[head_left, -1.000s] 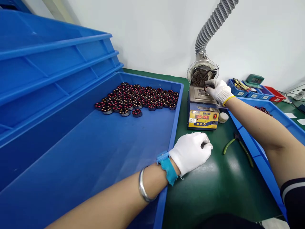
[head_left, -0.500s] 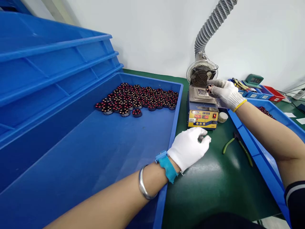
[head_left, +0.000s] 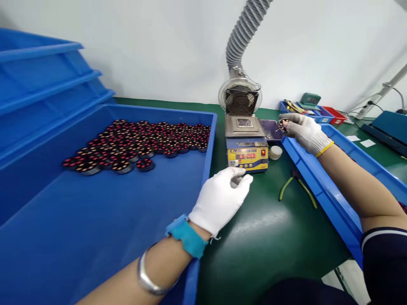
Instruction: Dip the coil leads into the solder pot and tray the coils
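My right hand (head_left: 300, 129), in a white glove with a yellow cuff, pinches a small round motor stator (head_left: 283, 124) with a thin wire sticking out. It is raised to the right of the solder pot (head_left: 246, 144), above a small grey-purple bin (head_left: 271, 130). The pot has a square opening with shiny metal on top and a lit red display. My left hand (head_left: 221, 197), also white-gloved, hovers by the pot's front with thumb and fingers curled but apart, nothing visible between them. Many similar stators (head_left: 146, 164), black with red or copper spots, lie in the large blue tray (head_left: 127, 216) at left.
Green-handled cutters (head_left: 297, 186) and a round white container (head_left: 275, 152) rest on the green table (head_left: 251, 241). Another blue tray (head_left: 321, 199) stands at right. Behind the pot is a fan (head_left: 241, 103) with a grey duct (head_left: 246, 34). Blue trays (head_left: 41, 80) are stacked far left.
My right hand has moved from over the solder pot to its right side, still pinching the stator. The view has turned right. My left hand keeps much the same pose.
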`<control>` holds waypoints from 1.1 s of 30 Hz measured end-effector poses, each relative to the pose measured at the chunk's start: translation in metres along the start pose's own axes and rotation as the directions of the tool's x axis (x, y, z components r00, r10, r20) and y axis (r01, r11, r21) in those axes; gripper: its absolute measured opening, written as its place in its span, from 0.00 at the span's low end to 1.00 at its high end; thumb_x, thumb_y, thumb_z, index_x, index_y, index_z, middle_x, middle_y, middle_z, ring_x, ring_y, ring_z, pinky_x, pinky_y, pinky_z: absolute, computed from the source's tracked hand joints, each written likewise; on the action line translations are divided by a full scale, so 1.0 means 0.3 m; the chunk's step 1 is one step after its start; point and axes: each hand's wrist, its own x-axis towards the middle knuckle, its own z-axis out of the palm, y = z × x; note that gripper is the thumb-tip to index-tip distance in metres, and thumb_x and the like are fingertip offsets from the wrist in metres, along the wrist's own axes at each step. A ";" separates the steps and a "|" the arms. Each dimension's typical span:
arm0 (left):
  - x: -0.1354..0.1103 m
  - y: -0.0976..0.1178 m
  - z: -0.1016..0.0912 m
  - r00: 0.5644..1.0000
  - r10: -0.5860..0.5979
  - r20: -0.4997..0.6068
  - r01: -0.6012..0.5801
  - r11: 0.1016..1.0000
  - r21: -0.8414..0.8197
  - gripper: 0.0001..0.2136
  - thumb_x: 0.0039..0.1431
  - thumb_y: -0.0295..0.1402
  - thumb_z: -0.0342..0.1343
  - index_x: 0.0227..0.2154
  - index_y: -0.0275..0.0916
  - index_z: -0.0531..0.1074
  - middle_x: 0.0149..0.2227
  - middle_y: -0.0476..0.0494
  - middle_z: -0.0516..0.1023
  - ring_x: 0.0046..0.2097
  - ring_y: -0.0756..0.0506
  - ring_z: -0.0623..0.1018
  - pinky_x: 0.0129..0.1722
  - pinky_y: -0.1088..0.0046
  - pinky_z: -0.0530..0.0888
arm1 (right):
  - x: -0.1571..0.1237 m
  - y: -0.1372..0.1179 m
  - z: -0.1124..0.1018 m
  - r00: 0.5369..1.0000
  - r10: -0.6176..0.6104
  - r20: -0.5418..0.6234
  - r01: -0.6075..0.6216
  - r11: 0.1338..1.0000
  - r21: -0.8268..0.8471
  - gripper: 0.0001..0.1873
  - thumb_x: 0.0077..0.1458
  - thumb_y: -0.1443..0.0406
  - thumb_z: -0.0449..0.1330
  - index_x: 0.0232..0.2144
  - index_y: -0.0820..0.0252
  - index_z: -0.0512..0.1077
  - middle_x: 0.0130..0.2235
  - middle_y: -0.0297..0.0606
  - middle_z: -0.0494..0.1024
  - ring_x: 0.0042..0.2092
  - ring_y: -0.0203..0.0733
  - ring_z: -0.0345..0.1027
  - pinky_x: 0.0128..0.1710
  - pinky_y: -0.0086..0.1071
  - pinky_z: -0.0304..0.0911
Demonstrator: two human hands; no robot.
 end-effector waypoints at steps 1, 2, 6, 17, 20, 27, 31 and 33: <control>0.002 0.003 -0.001 1.000 -0.010 0.011 0.010 1.000 0.003 0.13 0.54 0.41 0.58 0.37 0.38 0.77 0.34 0.45 0.82 0.36 0.44 0.80 0.41 0.67 0.74 | 0.003 0.034 -0.070 0.998 0.023 -0.064 -0.033 0.988 -0.153 0.20 0.51 0.59 0.63 0.47 0.59 0.75 0.40 0.38 0.81 0.34 0.34 0.72 0.37 0.29 0.70; 0.004 0.008 -0.001 0.999 -0.024 0.021 0.024 1.000 0.009 0.13 0.53 0.42 0.58 0.36 0.39 0.77 0.34 0.45 0.82 0.36 0.43 0.80 0.41 0.67 0.74 | 0.003 0.070 -0.140 0.992 0.069 -0.106 -0.100 0.943 -0.318 0.21 0.52 0.58 0.62 0.48 0.58 0.75 0.39 0.37 0.81 0.34 0.34 0.73 0.37 0.30 0.70; 0.008 0.026 -0.004 0.996 -0.064 0.058 0.062 0.997 0.034 0.14 0.52 0.45 0.56 0.35 0.40 0.77 0.33 0.46 0.81 0.35 0.43 0.79 0.40 0.67 0.74 | -0.045 0.227 -0.356 0.930 0.339 -0.144 -0.324 0.567 -0.757 0.20 0.51 0.57 0.62 0.47 0.56 0.77 0.35 0.35 0.81 0.33 0.36 0.74 0.38 0.29 0.69; 0.016 0.036 -0.007 0.981 -0.133 0.143 0.111 0.982 0.154 0.20 0.48 0.51 0.55 0.37 0.42 0.77 0.39 0.46 0.82 0.41 0.41 0.79 0.45 0.65 0.73 | -0.073 0.441 -0.370 0.917 0.344 -0.204 -0.318 0.316 -0.894 0.18 0.54 0.59 0.57 0.45 0.55 0.77 0.50 0.46 0.76 0.50 0.55 0.70 0.48 0.46 0.65; 0.016 0.044 -0.004 0.977 -0.147 0.154 0.120 0.978 0.172 0.21 0.47 0.52 0.55 0.37 0.42 0.77 0.39 0.46 0.82 0.41 0.40 0.79 0.46 0.65 0.74 | -0.058 0.429 -0.367 0.924 0.291 -0.248 -0.327 0.263 -0.908 0.20 0.56 0.58 0.54 0.47 0.58 0.75 0.52 0.51 0.72 0.51 0.59 0.69 0.47 0.51 0.65; 0.016 0.036 0.001 0.969 -0.152 0.195 0.115 0.975 0.188 0.22 0.47 0.52 0.55 0.38 0.41 0.77 0.40 0.44 0.82 0.42 0.39 0.79 0.47 0.62 0.74 | 0.026 0.412 -0.223 0.984 0.177 0.002 -0.050 0.289 -0.956 0.25 0.59 0.54 0.52 0.56 0.53 0.67 0.60 0.47 0.65 0.59 0.55 0.59 0.56 0.46 0.57; 0.017 0.036 -0.007 0.965 -0.133 0.226 0.088 0.976 0.200 0.20 0.50 0.50 0.55 0.37 0.41 0.77 0.40 0.43 0.82 0.41 0.39 0.80 0.47 0.62 0.74 | 0.068 0.439 -0.126 0.980 0.187 0.071 0.015 0.289 -0.957 0.21 0.59 0.59 0.52 0.50 0.61 0.73 0.58 0.50 0.68 0.62 0.56 0.52 0.61 0.49 0.47; 0.018 0.038 -0.011 0.963 -0.119 0.242 0.068 0.976 0.208 0.18 0.51 0.49 0.55 0.37 0.41 0.78 0.40 0.43 0.82 0.42 0.39 0.80 0.47 0.62 0.74 | 0.077 0.450 -0.112 0.978 0.208 0.030 -0.030 0.279 -0.960 0.20 0.58 0.59 0.52 0.48 0.62 0.74 0.57 0.52 0.69 0.62 0.58 0.52 0.60 0.53 0.45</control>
